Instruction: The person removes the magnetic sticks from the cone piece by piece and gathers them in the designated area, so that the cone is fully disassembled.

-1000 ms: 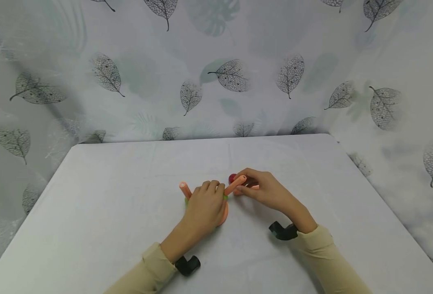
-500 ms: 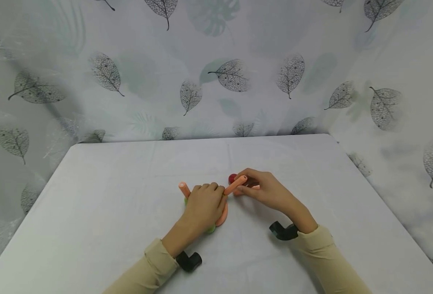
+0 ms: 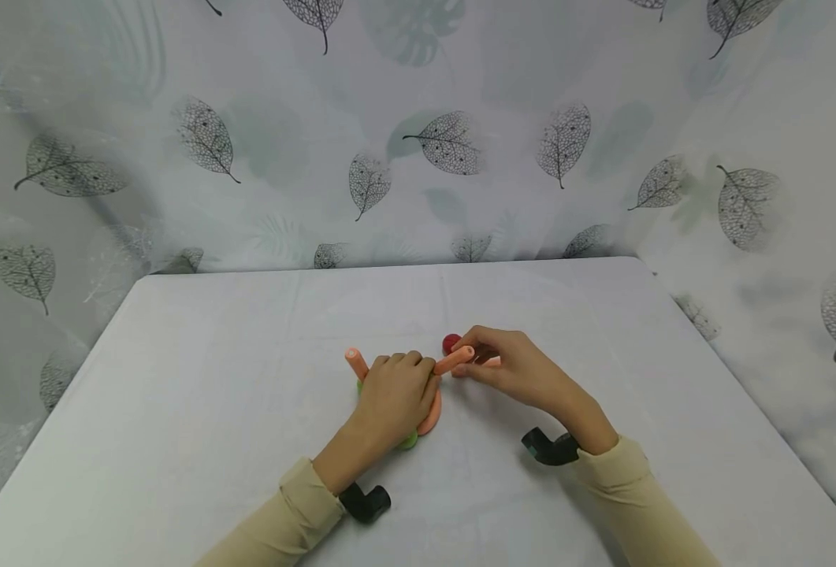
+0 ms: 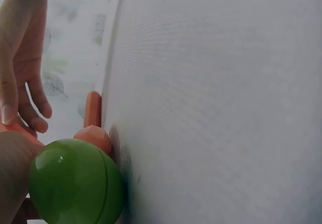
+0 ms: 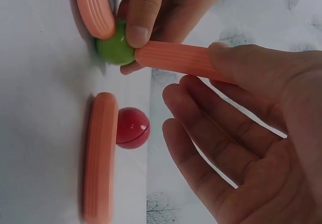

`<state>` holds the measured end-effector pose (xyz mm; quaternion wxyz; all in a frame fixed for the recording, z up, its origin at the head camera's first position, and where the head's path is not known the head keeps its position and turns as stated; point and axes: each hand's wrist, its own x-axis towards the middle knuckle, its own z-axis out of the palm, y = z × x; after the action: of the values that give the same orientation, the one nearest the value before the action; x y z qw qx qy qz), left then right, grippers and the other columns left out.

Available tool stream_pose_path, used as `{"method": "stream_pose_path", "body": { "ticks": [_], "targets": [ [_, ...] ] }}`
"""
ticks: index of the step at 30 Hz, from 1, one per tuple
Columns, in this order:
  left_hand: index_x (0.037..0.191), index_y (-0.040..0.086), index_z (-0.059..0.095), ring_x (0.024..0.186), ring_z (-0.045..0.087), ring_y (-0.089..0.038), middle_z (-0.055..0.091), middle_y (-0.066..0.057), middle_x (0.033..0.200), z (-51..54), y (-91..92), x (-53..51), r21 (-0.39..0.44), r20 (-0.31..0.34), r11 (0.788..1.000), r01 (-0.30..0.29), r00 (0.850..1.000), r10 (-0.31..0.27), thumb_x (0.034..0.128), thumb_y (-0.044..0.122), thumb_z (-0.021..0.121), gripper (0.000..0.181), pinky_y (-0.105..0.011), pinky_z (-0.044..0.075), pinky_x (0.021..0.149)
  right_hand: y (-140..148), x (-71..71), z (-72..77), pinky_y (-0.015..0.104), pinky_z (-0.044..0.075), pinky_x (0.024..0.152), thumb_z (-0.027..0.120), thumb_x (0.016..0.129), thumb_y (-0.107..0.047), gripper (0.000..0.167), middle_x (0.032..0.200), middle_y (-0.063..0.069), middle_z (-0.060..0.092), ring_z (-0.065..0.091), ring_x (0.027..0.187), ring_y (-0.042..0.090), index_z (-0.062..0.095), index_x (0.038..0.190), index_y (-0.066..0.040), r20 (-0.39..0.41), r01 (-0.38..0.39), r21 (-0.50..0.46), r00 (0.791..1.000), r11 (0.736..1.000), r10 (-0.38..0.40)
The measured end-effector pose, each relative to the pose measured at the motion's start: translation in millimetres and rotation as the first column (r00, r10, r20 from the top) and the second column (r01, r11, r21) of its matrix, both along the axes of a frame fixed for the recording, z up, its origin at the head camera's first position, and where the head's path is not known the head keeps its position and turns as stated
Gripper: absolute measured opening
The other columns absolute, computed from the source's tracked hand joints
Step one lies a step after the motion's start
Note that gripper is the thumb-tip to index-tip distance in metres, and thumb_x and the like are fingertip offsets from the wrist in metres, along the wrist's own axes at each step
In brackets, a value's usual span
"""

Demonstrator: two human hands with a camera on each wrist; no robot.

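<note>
In the head view my left hand (image 3: 396,403) lies over a toy built of orange ribbed rods and green balls, covering most of it. Its fingers grip a light green ball (image 5: 116,47), seen in the right wrist view. An orange rod (image 5: 176,59) meets that ball, and my right hand (image 3: 515,364) pinches the rod's other end. A curved orange rod (image 5: 93,6) also touches the ball. Close to the left wrist camera sits another green ball (image 4: 73,183). One more rod (image 3: 356,363) sticks up left of my left hand.
Beyond my right fingers a red ball (image 3: 450,342) lies on the white table (image 3: 247,339). A loose straight rod (image 5: 100,158) rests beside it. A leaf-patterned cloth (image 3: 503,71) hangs behind the table.
My left hand has shifted slightly, and a green ball shows below it that was mostly hidden. The pinched rod has tilted a little lower. My right hand has stayed nearly in place.
</note>
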<state>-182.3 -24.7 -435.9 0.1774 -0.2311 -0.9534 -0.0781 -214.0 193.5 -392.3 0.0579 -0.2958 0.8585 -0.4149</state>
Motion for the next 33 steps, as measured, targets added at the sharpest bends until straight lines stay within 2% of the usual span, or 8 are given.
{"method": "stream_pose_path", "body": {
  "ticks": [5, 11, 16, 22, 26, 29, 33],
  "targets": [
    [0.085, 0.016, 0.069, 0.07, 0.064, -0.017, 0.06, 0.003, 0.073, 1.2, -0.8, 0.7, 0.009, 0.001, 1.0, 0.003, 1.0, -0.003, 0.101, 0.029, 0.067, 0.021, -0.034, 0.05, 0.064, -3, 2.1, 3.1, 0.036, 0.06, 0.087, 0.078, 0.094, -0.015, 0.019, 0.102, -0.008, 0.074, 0.071, 0.094, 0.011, 0.072, 0.11, -0.023, -0.023, -0.013, 0.01, 1.0, 1.0, 0.013],
    [0.083, 0.016, 0.07, 0.068, 0.065, -0.018, 0.061, 0.003, 0.072, 0.0, -0.8, 0.3, 0.026, -0.011, 1.0, 0.008, 1.0, -0.007, 0.1024, 0.028, 0.065, 0.023, -0.033, 0.048, 0.062, -2, 2.5, 6.7, 0.031, 0.059, 0.088, 0.08, 0.093, -0.016, 0.021, 0.104, -0.012, 0.076, 0.071, 0.095, 0.008, 0.073, 0.111, -0.024, -0.062, 0.025, -0.013, 0.998, 1.0, -0.026],
    [0.085, 0.017, 0.071, 0.07, 0.066, -0.018, 0.062, 0.002, 0.072, -0.2, -0.9, 0.2, 0.021, -0.002, 1.0, 0.009, 1.0, -0.009, 0.1025, 0.027, 0.065, 0.021, -0.034, 0.049, 0.062, 3, 1.0, 4.8, 0.028, 0.058, 0.086, 0.075, 0.097, -0.018, 0.019, 0.112, -0.01, 0.078, 0.073, 0.095, 0.01, 0.073, 0.115, -0.024, -0.058, 0.041, -0.055, 0.997, 0.998, -0.045],
    [0.086, 0.016, 0.071, 0.069, 0.066, -0.019, 0.061, 0.002, 0.072, -1.0, -0.4, -0.4, 0.024, 0.011, 1.0, 0.01, 1.0, -0.01, 0.1026, 0.027, 0.065, 0.021, -0.034, 0.049, 0.062, 11, -5.9, -3.0, 0.028, 0.058, 0.089, 0.072, 0.1, -0.02, 0.018, 0.117, -0.004, 0.075, 0.073, 0.098, 0.013, 0.07, 0.118, -0.021, -0.055, 0.08, -0.054, 0.995, 0.995, -0.083],
    [0.088, 0.016, 0.071, 0.069, 0.067, -0.02, 0.063, 0.001, 0.074, 0.6, -0.4, 1.0, 0.03, 0.016, 0.999, 0.012, 1.0, -0.013, 0.1026, 0.027, 0.065, 0.02, -0.035, 0.051, 0.064, 18, -12.0, -8.8, 0.027, 0.057, 0.089, 0.071, 0.1, -0.017, 0.019, 0.112, 0.0, 0.072, 0.073, 0.098, 0.015, 0.067, 0.118, -0.019, -0.015, 0.136, -0.08, 0.99, 0.987, -0.137],
    [0.091, 0.016, 0.073, 0.071, 0.068, -0.021, 0.066, 0.001, 0.077, 1.3, -0.3, 1.5, 0.032, 0.025, 0.999, 0.011, 1.0, -0.012, 0.1028, 0.028, 0.065, 0.018, -0.036, 0.052, 0.065, 24, -16.5, -13.0, 0.026, 0.056, 0.088, 0.07, 0.1, -0.016, 0.02, 0.113, 0.003, 0.072, 0.073, 0.098, 0.019, 0.065, 0.12, -0.018, 0.044, 0.165, -0.134, 0.986, 0.977, -0.16],
    [0.096, 0.016, 0.075, 0.073, 0.069, -0.021, 0.069, 0.001, 0.08, 0.9, -0.4, 1.3, 0.03, 0.029, 1.0, 0.01, 1.0, -0.011, 0.1027, 0.028, 0.065, 0.017, -0.036, 0.053, 0.067, 34, -22.2, -20.2, 0.027, 0.055, 0.087, 0.07, 0.101, -0.022, 0.024, 0.116, 0.008, 0.072, 0.072, 0.1, 0.023, 0.063, 0.123, -0.018, 0.126, 0.212, -0.163, 0.973, 0.964, -0.193]
  ]
}}
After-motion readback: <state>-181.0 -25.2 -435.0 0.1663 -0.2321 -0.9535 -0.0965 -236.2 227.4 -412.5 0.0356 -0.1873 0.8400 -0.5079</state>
